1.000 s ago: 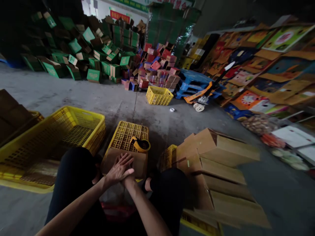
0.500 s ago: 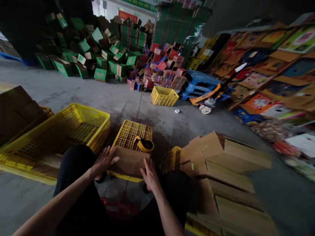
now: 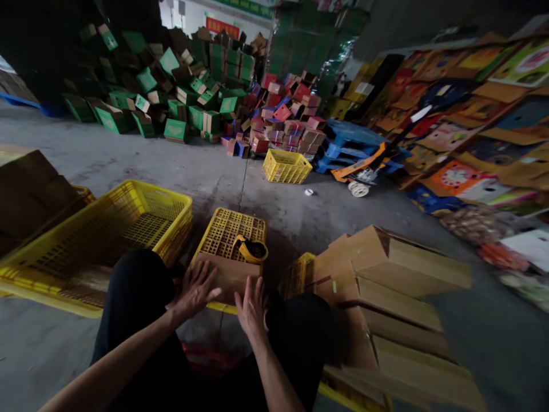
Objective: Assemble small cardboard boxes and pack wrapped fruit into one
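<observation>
Both hands are at the carton (image 3: pixel 234 272), a plain brown one, lying across the near end of a low yellow crate (image 3: pixel 231 223) between the person's knees; the crate's grid face is uppermost.

Left hand (image 3: pixel 195 293): grip open, palm down, fingers spread over the carton's left part. Right hand (image 3: pixel 252 309): grip open, fingers extended, fingertips at the carton's near edge, toward its right end. Neither grip is closed around anything. Hands apart, a strip of cardboard visible between them.

Tape dispenser (image 3: pixel 245 250), yellow and dark, rests on the grid just beyond the carton, right of centre; neither hand touches it.

Left side: large yellow bin (image 3: pixel 171 200), open top, beside the left knee; its inside is too dim to read fully. Right side: stacked boxes (image 3: pixel 407 303), brown, leaning together near the right knee, yellow crate parts showing beneath.

Further off on the floor (image 3: pixel 184 166): a yellow basket (image 3: pixel 287 171), a small white ring (image 3: pixel 309 193), and an orange pallet jack (image 3: pixel 362 164) at blue pallets (image 3: pixel 349 134). Behind: heaped green boxes (image 3: pixel 175 130) and red boxes (image 3: pixel 283 113).
</observation>
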A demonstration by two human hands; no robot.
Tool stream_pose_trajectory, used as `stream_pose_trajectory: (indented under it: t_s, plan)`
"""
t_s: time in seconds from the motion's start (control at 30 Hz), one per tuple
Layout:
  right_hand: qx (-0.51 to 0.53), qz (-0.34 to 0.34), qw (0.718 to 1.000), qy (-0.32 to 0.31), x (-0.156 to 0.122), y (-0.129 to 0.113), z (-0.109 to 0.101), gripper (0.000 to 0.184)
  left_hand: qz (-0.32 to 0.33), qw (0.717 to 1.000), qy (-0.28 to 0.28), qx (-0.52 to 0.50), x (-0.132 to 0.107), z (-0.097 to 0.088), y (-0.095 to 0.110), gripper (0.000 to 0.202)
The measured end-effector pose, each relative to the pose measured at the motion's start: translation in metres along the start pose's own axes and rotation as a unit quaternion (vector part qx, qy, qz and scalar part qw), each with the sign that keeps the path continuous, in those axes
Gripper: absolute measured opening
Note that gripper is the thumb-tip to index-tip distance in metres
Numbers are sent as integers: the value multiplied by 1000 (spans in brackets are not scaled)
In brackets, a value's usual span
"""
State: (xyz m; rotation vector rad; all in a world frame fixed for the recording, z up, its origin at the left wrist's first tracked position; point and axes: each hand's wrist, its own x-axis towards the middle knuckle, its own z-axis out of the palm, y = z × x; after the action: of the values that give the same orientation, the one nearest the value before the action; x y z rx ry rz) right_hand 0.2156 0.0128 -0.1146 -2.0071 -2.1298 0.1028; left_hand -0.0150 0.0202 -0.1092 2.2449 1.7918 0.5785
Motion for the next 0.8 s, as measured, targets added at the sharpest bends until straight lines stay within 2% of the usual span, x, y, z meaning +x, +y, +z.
stream_pose_trajectory:
  t_s: [0.07, 0.2, 0.3, 0.4, 0.47, 0.57, 0.73, 0.8]
  plan:
    - [-22, -14, 1000, -14, -6, -8, -6, 68, 74, 997, -26, -10, -3, -3, 10, 78]
    - [-27, -102, 994, -18, -21, -22, -10, 72, 200, 974, -70, -76, -3, -16, 26, 86]
    - [-11, -181, 983, -15, -30, -32, -12, 75, 244, 960, -92, -106, -3, -24, 32, 90]
    - [29, -255, 966, -16, -34, -41, -15, 68, 271, 948, -109, -126, -5, -27, 34, 91]
    - [47, -273, 961, -17, -33, -43, -17, 62, 273, 946, -111, -135, -6, -26, 32, 89]
    - [36, -251, 967, -27, -24, -40, -20, 59, 243, 955, -94, -141, -5, -21, 23, 86]
    - [-4, -141, 989, -42, -1, -29, -28, 56, 136, 984, -50, -99, 2, -12, 0, 75]
    - [-14, -94, 994, -47, 7, -24, -31, 55, 86, 993, -12, -74, 5, -11, -10, 71]
